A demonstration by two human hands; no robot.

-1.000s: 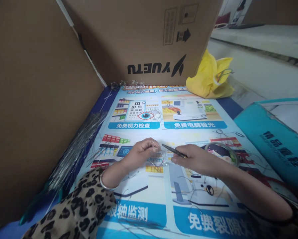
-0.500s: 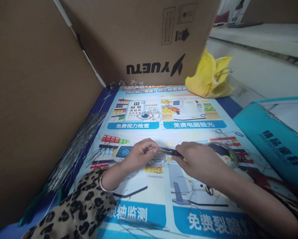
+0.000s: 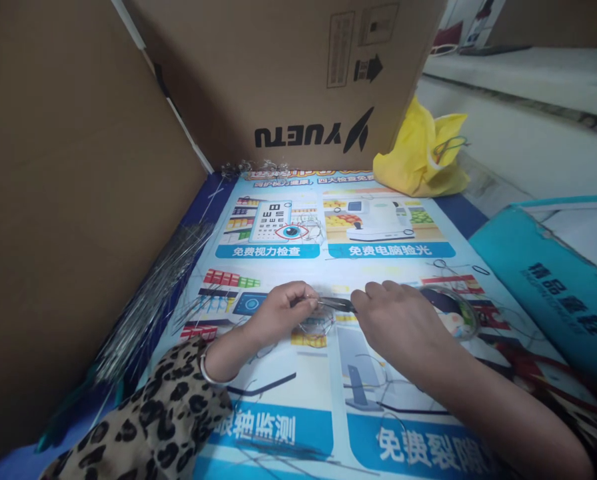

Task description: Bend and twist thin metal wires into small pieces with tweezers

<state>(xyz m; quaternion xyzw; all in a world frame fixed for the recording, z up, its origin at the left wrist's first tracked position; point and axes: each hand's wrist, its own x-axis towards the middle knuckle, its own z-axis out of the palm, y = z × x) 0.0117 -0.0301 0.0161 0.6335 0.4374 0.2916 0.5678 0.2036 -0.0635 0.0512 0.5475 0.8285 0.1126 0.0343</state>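
My left hand is pinched shut on a thin wire loop just above the printed poster. My right hand grips small dark pliers, whose tip meets the wire at my left fingertips. A leopard-print sleeve and a silver bangle are on my left arm. A small clear dish sits just behind my right hand, partly hidden by it.
A bundle of straight wires lies along the left cardboard wall. A YUETU cardboard box stands at the back, with a yellow bag beside it. A teal box sits at the right. Loose wire pieces lie on the poster.
My right hand has moved left and turned, bringing the pliers' tip up to the wire in my left fingers. My left hand has stayed in place.
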